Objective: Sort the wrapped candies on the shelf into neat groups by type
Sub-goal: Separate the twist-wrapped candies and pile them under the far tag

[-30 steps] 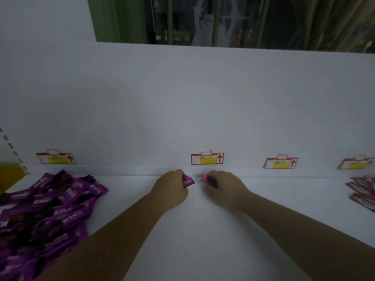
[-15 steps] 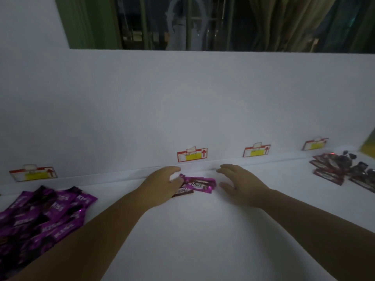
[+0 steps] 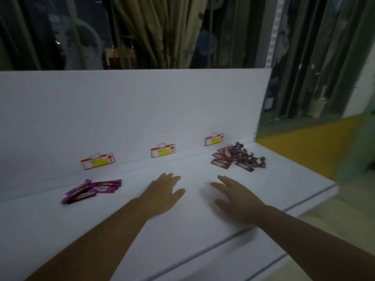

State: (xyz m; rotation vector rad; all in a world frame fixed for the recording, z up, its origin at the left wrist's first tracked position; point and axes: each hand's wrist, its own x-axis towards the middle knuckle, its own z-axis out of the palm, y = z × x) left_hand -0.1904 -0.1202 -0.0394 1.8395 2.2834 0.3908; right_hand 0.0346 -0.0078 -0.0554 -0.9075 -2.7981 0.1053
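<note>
Here both hands are empty and spread flat over the white shelf [image 3: 182,236], palms down, fingers loosely apart. The left hand [image 3: 163,192] sits near the middle of the shelf with its fingers aimed toward the back panel [image 3: 132,110]; the right hand [image 3: 236,196] lies just beside it, apart from it, its fingers angled up and to the left. Neither touches any candy.

Left of the left hand lies a small group of purple-wrapped candies [image 3: 92,190], a few flat packets overlapping one another. Their long axes run roughly left to right, tilted so the right ends sit nearer the back panel. They rest below a red and yellow price tag [image 3: 98,160] fixed to the back panel.

Farther off, beyond the right hand and toward the shelf's right end, is a looser heap of red-wrapped candies [image 3: 222,159] mixed with darker twisted ones [image 3: 250,158]. The red packets point various ways, most slanting diagonally. A second price tag [image 3: 162,152] stands above the gap between the hands, and a third price tag [image 3: 214,139] just behind the red heap.
</note>
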